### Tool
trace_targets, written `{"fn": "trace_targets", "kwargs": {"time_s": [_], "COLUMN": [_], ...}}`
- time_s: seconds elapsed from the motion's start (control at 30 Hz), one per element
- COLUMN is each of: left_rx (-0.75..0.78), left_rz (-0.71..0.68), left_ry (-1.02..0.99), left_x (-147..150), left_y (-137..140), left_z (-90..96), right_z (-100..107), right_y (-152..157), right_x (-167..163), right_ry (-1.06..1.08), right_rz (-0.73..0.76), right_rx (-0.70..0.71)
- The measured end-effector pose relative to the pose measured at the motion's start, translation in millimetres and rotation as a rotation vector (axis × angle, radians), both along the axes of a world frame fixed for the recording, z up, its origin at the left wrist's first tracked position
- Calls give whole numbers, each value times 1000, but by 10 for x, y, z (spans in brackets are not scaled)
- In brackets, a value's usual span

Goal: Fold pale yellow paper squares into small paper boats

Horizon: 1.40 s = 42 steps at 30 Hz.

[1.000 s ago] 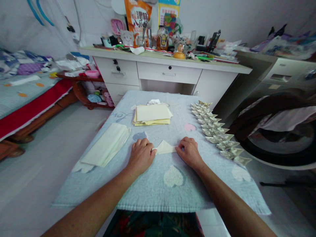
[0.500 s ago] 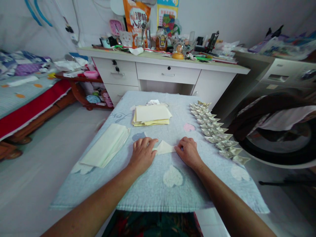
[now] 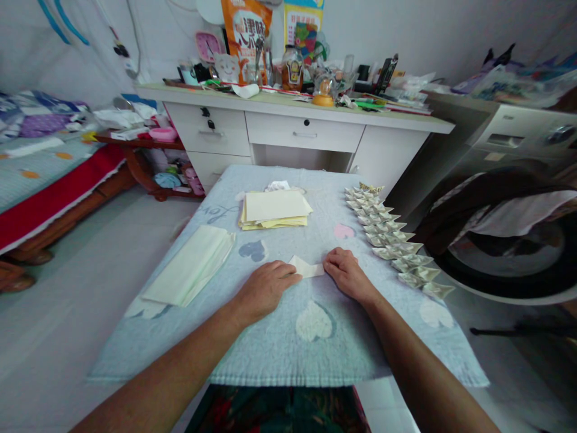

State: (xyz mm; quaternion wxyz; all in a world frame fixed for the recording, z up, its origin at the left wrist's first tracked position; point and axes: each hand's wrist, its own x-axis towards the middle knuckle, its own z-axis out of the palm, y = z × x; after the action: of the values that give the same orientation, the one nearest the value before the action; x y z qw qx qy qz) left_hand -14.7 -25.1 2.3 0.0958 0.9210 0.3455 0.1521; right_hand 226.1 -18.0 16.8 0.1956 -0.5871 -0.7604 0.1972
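I have the folded paper (image 3: pixel 310 269) on the surface (image 3: pixel 265 358), on the near side of the paper stack (image 3: pixel 276 206); left grip (image 3: pixel 265 290) and right grip (image 3: pixel 348 274) pinch its opposite ends, fingers nearly closed.

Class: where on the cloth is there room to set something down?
Free: the cloth between its near edge and the folded paper; also between the sheet stack and the row of folded pieces. Crowded: along that row, and between left hand and right hand.
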Motion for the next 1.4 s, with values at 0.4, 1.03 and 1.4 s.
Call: {"fn": "trace_targets", "kwargs": {"time_s": [0.4,1.03,1.4], "left_rx": [19,20,51], "left_rz": [19,66,3], "left_ry": [131,167,154], "left_x": [45,65,65], "left_y": [-89,-105,-134], "left_z": [131,75,118], "right_z": [-31,-29,-27], "right_y": [-16,-29,-57], "right_x": [-95,-186,-208], "right_ry": [-42,-155,-228], "right_rz": [-96,-165,-159], "right_rx": [34,74,90]}}
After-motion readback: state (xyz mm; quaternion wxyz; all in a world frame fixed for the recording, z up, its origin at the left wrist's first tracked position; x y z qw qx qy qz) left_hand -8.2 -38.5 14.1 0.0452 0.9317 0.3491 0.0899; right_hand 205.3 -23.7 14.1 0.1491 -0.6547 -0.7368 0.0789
